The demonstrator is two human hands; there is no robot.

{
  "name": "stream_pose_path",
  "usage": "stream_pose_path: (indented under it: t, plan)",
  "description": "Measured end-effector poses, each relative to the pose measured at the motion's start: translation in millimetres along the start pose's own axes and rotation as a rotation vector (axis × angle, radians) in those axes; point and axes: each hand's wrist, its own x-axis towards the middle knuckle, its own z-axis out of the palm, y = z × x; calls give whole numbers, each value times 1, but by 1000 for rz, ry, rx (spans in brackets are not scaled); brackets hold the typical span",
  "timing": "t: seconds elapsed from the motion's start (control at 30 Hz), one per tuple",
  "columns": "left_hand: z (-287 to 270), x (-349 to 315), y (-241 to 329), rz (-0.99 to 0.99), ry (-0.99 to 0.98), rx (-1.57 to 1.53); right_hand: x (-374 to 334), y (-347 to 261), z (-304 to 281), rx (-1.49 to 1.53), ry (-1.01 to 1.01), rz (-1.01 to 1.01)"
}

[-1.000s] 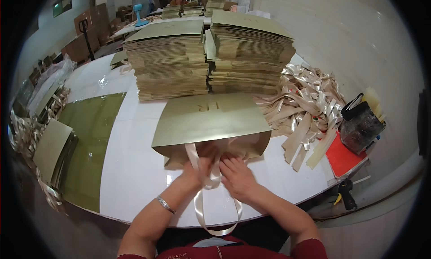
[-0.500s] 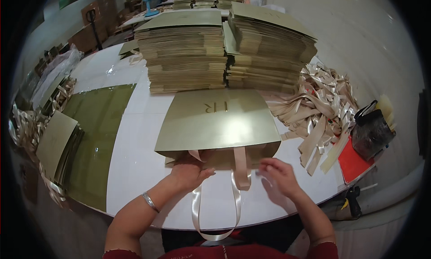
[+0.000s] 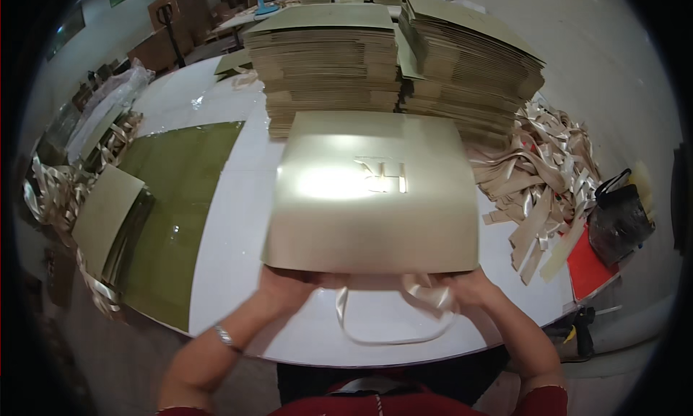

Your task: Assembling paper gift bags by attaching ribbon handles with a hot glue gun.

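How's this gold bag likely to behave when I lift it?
The bag is probably fairly stiff: its broad front looks nearly flat. It may be slippery, judging by the glossy sheen. Its ribbon should flop, since it bends in a loose loop.

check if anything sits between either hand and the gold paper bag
Nothing visible does: the left hand and right hand are both at the near edge of the gold paper bag. The cream ribbon handle loops between the hands, close to the right one. The bag hides part of each hand.

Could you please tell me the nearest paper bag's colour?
The paper bag is metallic pale gold, clearest in the head view.
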Motion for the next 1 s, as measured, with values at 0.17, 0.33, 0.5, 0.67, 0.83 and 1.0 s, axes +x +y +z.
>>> stream_pose_path:
  t: [0.17,0.33,0.5,0.67,0.83,1.0]
  plan:
    - [72,23,22,134,-59,19,20,-74,47,-608,15,109]
    - [12,0,-10,158,124,172,-11,-66,14,-598,248,-91]
    - [69,24,35,197,129,103,28,-70,55,-780,163,15]
    - [8,6,-5,-85,-143,197,6,-67,9,-792,178,-153]
    - [15,8,7,-208,54,155,1,-49,21,-828,217,-142]
    - [-1,-9,17,-27,-76,-648,-35,-90,16,296,-62,-150]
